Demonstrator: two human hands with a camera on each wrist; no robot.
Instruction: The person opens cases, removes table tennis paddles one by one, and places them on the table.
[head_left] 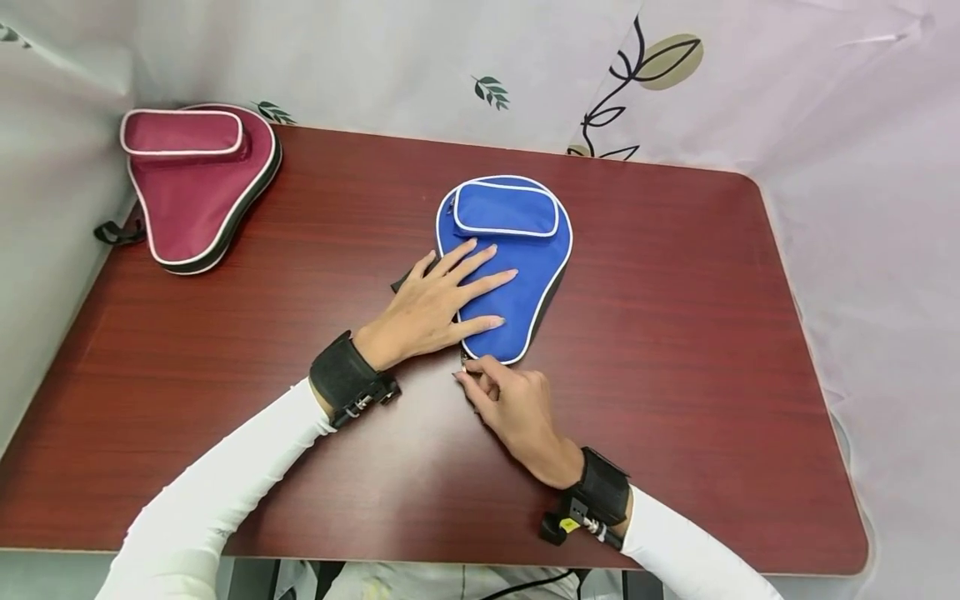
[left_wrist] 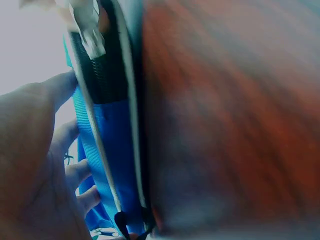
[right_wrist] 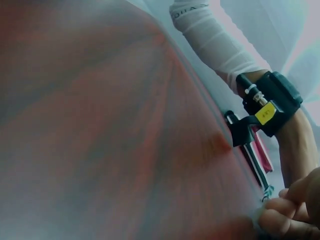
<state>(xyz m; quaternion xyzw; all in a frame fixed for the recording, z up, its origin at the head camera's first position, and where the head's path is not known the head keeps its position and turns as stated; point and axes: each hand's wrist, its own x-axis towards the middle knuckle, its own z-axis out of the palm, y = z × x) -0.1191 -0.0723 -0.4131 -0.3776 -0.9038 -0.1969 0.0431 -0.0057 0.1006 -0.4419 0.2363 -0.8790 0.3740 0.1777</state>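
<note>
Pressing left hand (head_left: 435,304) flat on blue case (head_left: 517,275), right hand (head_left: 510,404) curled

Zipper pull hidden under right hand (head_left: 510,404) fingertips, wrist views blurred, red case (head_left: 197,183) strap partly off-table.

Bright even light, blurred wrist views

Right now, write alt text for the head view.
A left hand lies flat on a blue case on a dark wood table, while the right hand pinches at the case's near tip. A maroon case sits at the far left corner.
</note>
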